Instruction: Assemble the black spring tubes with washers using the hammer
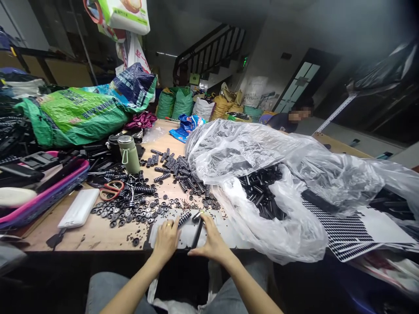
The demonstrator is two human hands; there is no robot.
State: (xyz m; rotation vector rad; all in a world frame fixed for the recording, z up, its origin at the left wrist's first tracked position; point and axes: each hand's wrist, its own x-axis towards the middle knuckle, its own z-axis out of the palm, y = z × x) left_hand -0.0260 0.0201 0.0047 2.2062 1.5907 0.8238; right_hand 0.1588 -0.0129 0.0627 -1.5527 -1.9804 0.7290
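Tube (pixel 197 233) is pinched in the right hand (pixel 214 242) near the bench's front edge (pixel 108 247); left hand (pixel 166 239) is by a striped roll (pixel 185 218), grip hard to see.

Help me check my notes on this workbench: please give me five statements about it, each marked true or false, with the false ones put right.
1. The right hand has a black tube between its thumb and fingers. True.
2. The green bottle lies on its side. False: it stands upright.
3. The left hand wears a ring. True.
4. The scissors lie beyond the bottle, farther from the person. False: they lie nearer the person than the bottle.
5. Black pieces show in the opening of the plastic bag. True.
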